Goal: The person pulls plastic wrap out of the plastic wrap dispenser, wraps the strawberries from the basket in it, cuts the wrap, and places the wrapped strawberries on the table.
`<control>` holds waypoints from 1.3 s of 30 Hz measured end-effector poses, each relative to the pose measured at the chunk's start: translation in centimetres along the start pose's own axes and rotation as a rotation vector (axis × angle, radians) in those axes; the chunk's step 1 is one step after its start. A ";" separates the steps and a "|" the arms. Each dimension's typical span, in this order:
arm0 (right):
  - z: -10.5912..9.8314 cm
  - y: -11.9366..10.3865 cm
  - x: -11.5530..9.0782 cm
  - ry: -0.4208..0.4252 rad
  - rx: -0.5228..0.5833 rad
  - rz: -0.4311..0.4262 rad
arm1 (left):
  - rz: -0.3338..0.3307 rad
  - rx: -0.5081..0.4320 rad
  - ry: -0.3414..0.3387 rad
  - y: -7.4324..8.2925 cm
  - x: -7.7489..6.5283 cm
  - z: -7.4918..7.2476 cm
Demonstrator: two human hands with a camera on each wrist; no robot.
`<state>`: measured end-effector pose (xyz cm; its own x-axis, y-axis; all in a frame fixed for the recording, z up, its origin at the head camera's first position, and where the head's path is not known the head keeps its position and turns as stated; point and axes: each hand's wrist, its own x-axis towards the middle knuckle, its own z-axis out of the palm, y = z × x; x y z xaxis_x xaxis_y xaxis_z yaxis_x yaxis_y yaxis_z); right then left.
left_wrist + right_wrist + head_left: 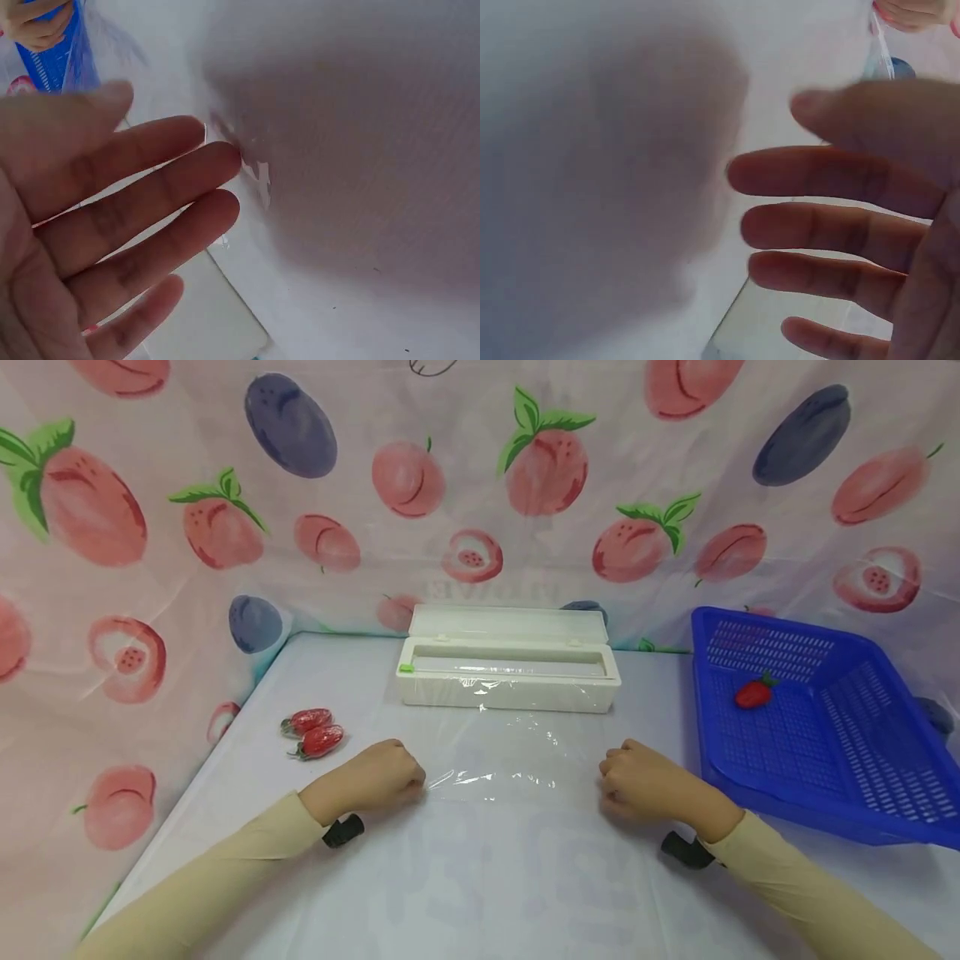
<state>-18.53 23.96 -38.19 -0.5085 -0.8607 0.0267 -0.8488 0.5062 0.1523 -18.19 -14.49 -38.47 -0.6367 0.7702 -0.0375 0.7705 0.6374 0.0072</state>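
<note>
A sheet of clear cling film [495,768] stretches toward me from a white cling film dispenser [510,692], whose lid [510,624] is raised. My left hand [367,779] is at the film's near left corner. In the left wrist view its fingers [142,202] are fairly straight, the film touches the fingertips, and the thumb [112,101] stands apart. My right hand [648,783] is beside the film's right edge. The right wrist view shows its fingers [817,229] extended and the thumb [817,112] apart, with nothing pinched. Whether it touches the film I cannot tell.
Two film-wrapped red peppers or strawberry-like pieces [321,741] lie left of the dispenser. At the right stands a blue plastic basket [772,806] with one red strawberry [753,692] in it. A fruit-printed curtain [465,468] hangs behind the white table [480,893].
</note>
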 end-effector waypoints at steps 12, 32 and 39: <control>1.1 0.5 0.6 0.084 -0.003 0.027 | -0.008 -0.004 -0.036 -0.8 0.5 0.3; -11.5 10.6 -4.0 0.255 0.426 0.527 | -0.334 0.161 0.209 -9.9 4.1 -5.6; -9.1 16.1 -7.8 0.279 0.625 0.632 | -0.318 0.141 0.254 -10.8 4.5 -3.6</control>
<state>-26.88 38.31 -27.01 -0.9182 -0.3566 0.1723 -0.3916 0.7530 -0.5288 -29.53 -17.85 -35.11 -0.8165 0.5291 0.2311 0.5203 0.8478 -0.1024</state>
